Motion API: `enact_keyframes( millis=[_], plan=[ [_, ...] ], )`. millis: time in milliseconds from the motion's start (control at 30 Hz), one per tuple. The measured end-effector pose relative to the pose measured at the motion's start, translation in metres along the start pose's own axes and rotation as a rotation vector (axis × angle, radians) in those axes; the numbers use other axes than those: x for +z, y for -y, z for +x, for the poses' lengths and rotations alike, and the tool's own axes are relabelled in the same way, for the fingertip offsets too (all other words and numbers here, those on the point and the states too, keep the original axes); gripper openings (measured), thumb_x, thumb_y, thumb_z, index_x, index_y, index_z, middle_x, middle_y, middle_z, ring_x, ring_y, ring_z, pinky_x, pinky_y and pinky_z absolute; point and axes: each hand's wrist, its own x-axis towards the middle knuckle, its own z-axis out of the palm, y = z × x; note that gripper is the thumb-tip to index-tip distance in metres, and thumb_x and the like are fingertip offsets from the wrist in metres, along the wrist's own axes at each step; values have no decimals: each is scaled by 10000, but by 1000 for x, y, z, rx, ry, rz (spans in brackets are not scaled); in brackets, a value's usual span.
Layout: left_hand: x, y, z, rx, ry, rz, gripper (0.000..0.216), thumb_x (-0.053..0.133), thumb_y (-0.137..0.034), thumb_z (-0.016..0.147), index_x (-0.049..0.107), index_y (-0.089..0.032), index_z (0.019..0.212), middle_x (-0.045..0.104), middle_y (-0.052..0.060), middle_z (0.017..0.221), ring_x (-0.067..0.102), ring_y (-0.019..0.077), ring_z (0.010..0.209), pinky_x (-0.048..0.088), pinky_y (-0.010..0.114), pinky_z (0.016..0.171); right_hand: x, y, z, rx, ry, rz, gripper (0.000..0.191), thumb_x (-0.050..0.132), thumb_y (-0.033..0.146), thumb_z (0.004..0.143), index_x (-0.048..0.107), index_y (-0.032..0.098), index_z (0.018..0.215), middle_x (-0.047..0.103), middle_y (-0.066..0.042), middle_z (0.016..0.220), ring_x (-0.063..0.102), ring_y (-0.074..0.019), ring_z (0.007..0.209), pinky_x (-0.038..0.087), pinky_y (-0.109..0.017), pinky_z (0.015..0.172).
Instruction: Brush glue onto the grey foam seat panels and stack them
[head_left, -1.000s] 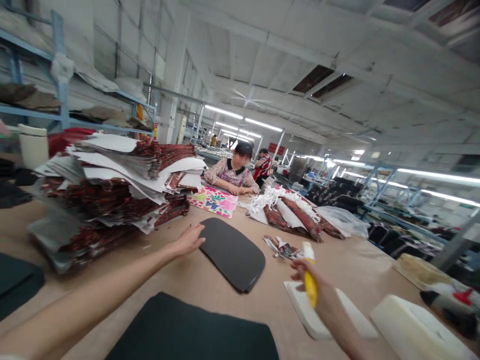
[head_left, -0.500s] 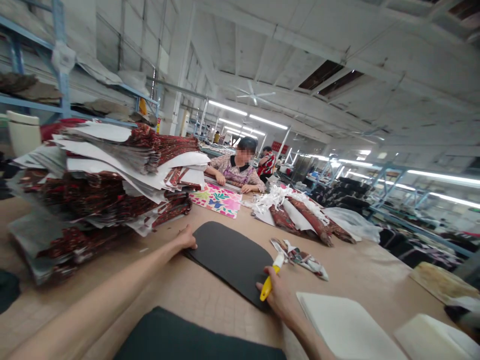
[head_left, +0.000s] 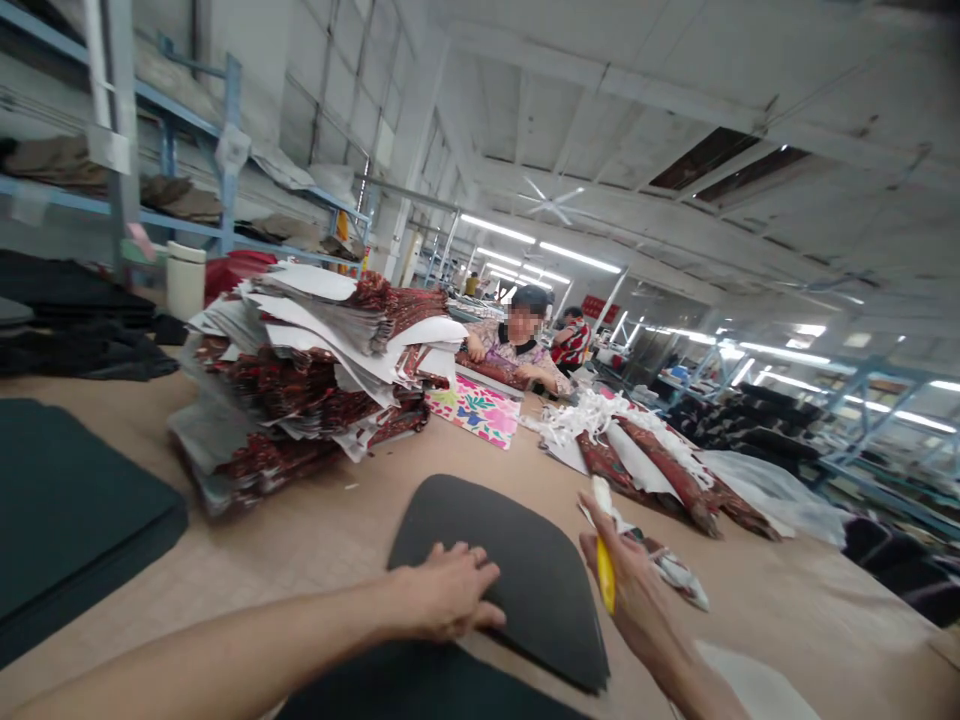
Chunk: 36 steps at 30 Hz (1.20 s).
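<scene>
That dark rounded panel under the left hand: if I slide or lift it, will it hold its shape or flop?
The dark grey flat panel with rounded corners lies flat with a crisp edge, so it is probably fairly stiff. It looks thin, so likely light. The left hand rests flat on it; on the smooth tan tabletop it may slide easily.

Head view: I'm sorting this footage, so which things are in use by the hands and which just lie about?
In use:
left hand flat on the dark panel
right hand holding the yellow tool

Lying about:
stack of red patterned pieces
floral sheet
white strips
black mat
</scene>
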Motion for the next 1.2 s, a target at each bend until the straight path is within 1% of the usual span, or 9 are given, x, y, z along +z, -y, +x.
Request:
enact_keyframes(
  millis=[67,133,233,333,467,700,833,1000,1200],
  plan=[
    [14,-10,4,1,66,11,654,431,-585,796,451,-138,1274,383,223,1348,300,444,1235,241,691,905,-10,28,22,-97,35,2,436,381,490,825,550,247,1145,618,-48,753,567,-222,722,422,-372,769],
    [27,-11,4,3,89,37,749,423,-625,780,381,-114,1325,287,234,1397,174,457,1281,117,728,921,-6,51,42,-105,93,123,431,413,521,809,590,236,1079,620,-44,756,556,-206,701,417,-356,762],
    [37,-4,3,22,69,56,713,463,-562,796,316,-150,1360,232,196,1427,111,425,1308,30,729,932,21,75,64,-10,236,479,451,492,569,750,635,183,933,596,-35,699,519,-164,613,429,-289,619],
    [38,0,7,-22,158,64,578,473,-386,840,318,-188,1360,219,156,1436,88,394,1321,27,730,939,56,94,75,-2,460,753,401,606,524,683,645,166,859,578,-15,678,484,-132,589,408,-243,547],
    [38,0,17,-78,222,48,480,381,-283,881,340,-189,1350,199,127,1442,69,374,1327,34,726,950,84,114,80,-40,684,803,287,614,438,710,650,165,792,559,-9,664,449,-116,576,380,-230,530],
    [50,8,26,-68,200,-35,468,376,-294,880,368,-191,1337,194,127,1437,51,395,1319,28,745,937,100,125,80,-103,914,807,240,629,395,706,678,182,805,592,-51,693,468,-146,587,379,-256,534],
    [59,14,31,-50,150,-85,441,372,-284,883,407,-199,1314,228,145,1419,82,420,1307,27,771,905,108,124,82,-141,957,786,227,621,394,713,688,201,811,606,-50,719,487,-154,610,387,-259,548],
    [58,14,32,-55,135,-83,419,337,-300,906,421,-205,1305,245,138,1410,88,413,1305,23,770,914,120,116,93,-156,891,787,216,623,381,704,690,191,783,608,-48,690,487,-155,593,399,-262,541],
    [50,11,30,-91,145,-145,412,273,-278,926,445,-191,1290,246,123,1414,97,414,1307,32,773,911,134,105,115,-144,807,781,225,614,402,701,669,188,742,520,16,588,427,-103,524,361,-228,509]
  ],
)
